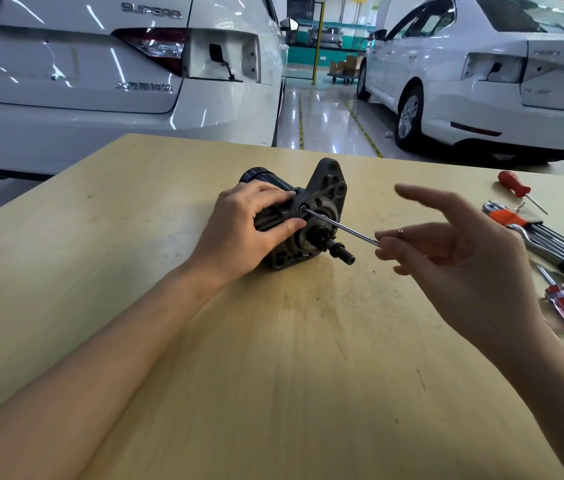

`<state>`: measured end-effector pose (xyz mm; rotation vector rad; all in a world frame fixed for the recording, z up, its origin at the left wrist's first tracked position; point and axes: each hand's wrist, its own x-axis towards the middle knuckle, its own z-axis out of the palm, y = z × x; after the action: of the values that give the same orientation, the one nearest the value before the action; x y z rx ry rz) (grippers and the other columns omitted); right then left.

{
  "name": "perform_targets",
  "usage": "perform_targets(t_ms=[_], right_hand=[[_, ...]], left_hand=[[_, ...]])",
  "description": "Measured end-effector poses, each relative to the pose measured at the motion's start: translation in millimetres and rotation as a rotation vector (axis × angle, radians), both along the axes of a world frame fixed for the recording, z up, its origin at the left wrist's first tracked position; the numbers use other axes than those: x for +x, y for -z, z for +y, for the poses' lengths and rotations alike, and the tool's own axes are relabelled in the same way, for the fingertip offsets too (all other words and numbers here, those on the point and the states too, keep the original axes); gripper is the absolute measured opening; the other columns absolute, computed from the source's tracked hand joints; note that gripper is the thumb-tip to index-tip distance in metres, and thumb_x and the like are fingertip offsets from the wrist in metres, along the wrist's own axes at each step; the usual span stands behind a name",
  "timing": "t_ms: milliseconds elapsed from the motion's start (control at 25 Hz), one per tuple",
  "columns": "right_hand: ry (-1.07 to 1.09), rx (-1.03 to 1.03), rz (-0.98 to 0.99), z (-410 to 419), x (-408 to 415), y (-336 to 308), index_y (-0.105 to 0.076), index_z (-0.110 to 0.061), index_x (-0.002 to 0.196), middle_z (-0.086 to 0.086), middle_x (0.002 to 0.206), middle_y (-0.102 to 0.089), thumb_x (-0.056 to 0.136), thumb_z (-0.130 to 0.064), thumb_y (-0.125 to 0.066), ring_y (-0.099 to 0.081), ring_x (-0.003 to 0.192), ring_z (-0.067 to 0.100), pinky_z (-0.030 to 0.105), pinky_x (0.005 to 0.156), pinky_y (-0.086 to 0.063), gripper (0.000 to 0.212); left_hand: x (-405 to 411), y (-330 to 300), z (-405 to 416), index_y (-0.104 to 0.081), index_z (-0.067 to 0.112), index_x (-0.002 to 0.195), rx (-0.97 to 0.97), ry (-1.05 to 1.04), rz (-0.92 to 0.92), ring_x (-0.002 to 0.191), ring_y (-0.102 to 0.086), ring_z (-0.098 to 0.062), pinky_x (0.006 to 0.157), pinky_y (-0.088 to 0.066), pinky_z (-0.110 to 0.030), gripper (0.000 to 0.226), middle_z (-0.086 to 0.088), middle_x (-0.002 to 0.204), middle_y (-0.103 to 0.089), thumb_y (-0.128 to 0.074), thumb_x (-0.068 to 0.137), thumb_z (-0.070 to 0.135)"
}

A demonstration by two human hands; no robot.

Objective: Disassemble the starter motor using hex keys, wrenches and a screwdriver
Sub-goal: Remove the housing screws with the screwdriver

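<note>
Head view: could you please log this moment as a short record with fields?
Workpiece: dark grey metal starter motor, lying on its side on the pale wooden table
Left hand: grips the motor body
Right hand: pinches the end of a thin silver hex key
Key tip: seated in a bolt on the motor's front flange
Spare tools: red-handled screwdriver, orange-holdered hex key set, at table's right

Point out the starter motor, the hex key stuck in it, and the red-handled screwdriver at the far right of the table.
starter motor (325, 188): head view, on its grey mounting flange.
hex key (341, 225): head view, mid-shaft.
red-handled screwdriver (512, 182): head view, on its red handle.
</note>
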<state>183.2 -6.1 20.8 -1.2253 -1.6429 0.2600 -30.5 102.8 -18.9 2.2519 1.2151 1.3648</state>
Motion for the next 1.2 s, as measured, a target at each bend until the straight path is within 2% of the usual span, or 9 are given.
perform_targets(t_ms=[80,160,320,520,640,760,960,1080,1200], right_hand=[[0.011,0.013,0.041,1.1,0.9,0.1,-0.070,-0.024,0.096,-0.011,0.080,-0.074,0.075,-0.021,-0.075,-0.072,0.070,0.010,0.038,0.067,-0.060,0.022],[0.014,0.045,0.044,0.2,1.9,-2.4,-0.073,-0.028,0.086,-0.010,0.076,-0.073,0.072,-0.029,-0.074,-0.070,0.067,0.013,0.038,0.064,-0.059,0.013],[-0.002,0.044,0.026,-1.9,0.4,-3.4,-0.072,-0.032,0.084,-0.004,0.062,-0.069,0.074,-0.034,-0.071,-0.067,0.057,0.013,0.031,0.055,-0.057,0.011],[-0.043,0.000,0.050,-0.7,-1.8,0.5,-0.071,-0.026,0.083,-0.010,0.072,-0.073,0.081,-0.038,-0.064,-0.071,0.068,0.011,0.031,0.059,-0.059,0.014],[-0.022,0.022,0.027,0.8,0.4,2.2,-0.073,-0.025,0.084,-0.011,0.073,-0.073,0.080,-0.029,-0.069,-0.071,0.070,0.009,0.036,0.064,-0.059,0.006],[-0.034,0.011,0.019,1.0,0.2,3.6,-0.070,-0.032,0.100,-0.011,0.077,-0.074,0.080,-0.020,-0.073,-0.072,0.073,0.010,0.038,0.069,-0.059,0.024],[-0.033,0.042,-0.036,-1.4,2.6,-3.3,-0.074,-0.031,0.083,-0.014,0.073,-0.072,0.072,-0.026,-0.077,-0.066,0.063,0.007,0.017,0.058,-0.050,0.012],[-0.007,0.097,-0.110,-2.1,2.3,-4.5,-0.074,-0.029,0.086,-0.005,0.066,-0.066,0.074,-0.029,-0.074,-0.060,0.060,0.015,0.025,0.054,-0.048,0.013],[0.013,0.076,-0.062,-1.8,1.5,-2.7,-0.073,-0.027,0.085,-0.009,0.067,-0.070,0.078,-0.026,-0.072,-0.067,0.060,0.005,0.027,0.057,-0.055,0.008]], left_hand=[[-0.2,-0.2,0.0,-0.071,0.011,0.111,0.005,0.002,-0.005,0.104,-0.059,-0.020,0.098,-0.044,-0.043,0.037,0.002,0.107,-0.066,-0.077,0.079,0.026],[-0.1,-0.6,0.0,-0.072,0.011,0.110,0.004,0.004,-0.017,0.103,-0.060,-0.019,0.097,-0.045,-0.043,0.036,0.002,0.106,-0.066,-0.078,0.078,0.026],[-0.2,-1.1,-0.3,-0.072,0.012,0.108,0.003,0.014,-0.035,0.101,-0.061,-0.018,0.096,-0.046,-0.042,0.035,0.003,0.104,-0.066,-0.078,0.077,0.025],[0.1,-1.4,0.1,-0.072,0.013,0.108,-0.004,0.032,-0.037,0.101,-0.061,-0.020,0.095,-0.047,-0.043,0.034,0.001,0.104,-0.066,-0.079,0.077,0.025],[0.1,-1.9,-0.7,-0.071,0.012,0.107,0.005,0.029,-0.039,0.100,-0.061,-0.019,0.094,-0.047,-0.043,0.034,0.002,0.103,-0.066,-0.078,0.077,0.026],[0.6,-2.0,-1.4,-0.070,0.011,0.107,0.007,0.026,-0.027,0.100,-0.060,-0.018,0.094,-0.047,-0.044,0.034,0.005,0.101,-0.064,-0.078,0.077,0.027],[-0.1,-2.6,-1.5,-0.069,0.011,0.105,0.021,0.011,-0.003,0.099,-0.060,-0.017,0.094,-0.046,-0.044,0.033,0.009,0.099,-0.062,-0.077,0.078,0.028],[0.1,-3.3,-1.6,-0.069,0.011,0.104,0.030,0.010,0.001,0.097,-0.060,-0.016,0.094,-0.046,-0.042,0.033,0.009,0.099,-0.062,-0.077,0.078,0.028],[0.2,-3.2,-1.4,-0.069,0.011,0.103,0.039,0.012,0.000,0.095,-0.060,-0.015,0.093,-0.047,-0.042,0.031,0.009,0.097,-0.062,-0.078,0.078,0.028]])
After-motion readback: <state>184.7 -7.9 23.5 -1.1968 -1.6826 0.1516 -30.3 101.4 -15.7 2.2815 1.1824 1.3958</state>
